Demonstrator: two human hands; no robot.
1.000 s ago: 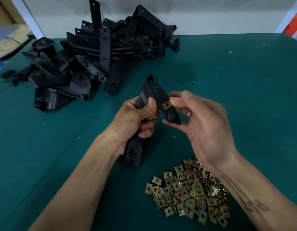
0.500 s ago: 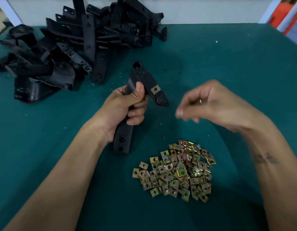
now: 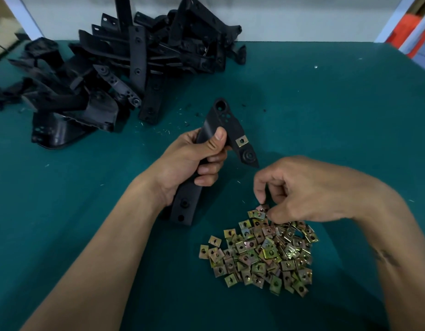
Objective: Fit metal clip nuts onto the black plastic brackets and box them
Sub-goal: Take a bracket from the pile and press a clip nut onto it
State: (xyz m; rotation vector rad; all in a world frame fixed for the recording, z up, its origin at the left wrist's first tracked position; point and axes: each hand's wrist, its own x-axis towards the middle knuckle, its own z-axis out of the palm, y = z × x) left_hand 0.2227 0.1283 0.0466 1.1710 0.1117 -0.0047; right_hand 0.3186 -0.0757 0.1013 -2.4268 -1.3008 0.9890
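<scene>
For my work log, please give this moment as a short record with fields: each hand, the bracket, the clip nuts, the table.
left hand: grips held bracket by its middle
right hand: fingertips at top edge of clip nut pile; whether it pinches a nut, cannot tell
fitted clip nut: on held bracket's arm
bracket pile: far left of table
table: green mat

A dark teal mat covers the surface (image 3: 326,120), which runs back to a pale wall (image 3: 290,17). Small light shavings (image 3: 167,132) lie scattered near the middle, and a white speck (image 3: 315,66) sits toward the far right. A white frame post (image 3: 395,19) stands at the upper right, with something orange (image 3: 410,35), perhaps a crate, blurred behind it. Another white post (image 3: 23,17) slants at the upper left.
</scene>
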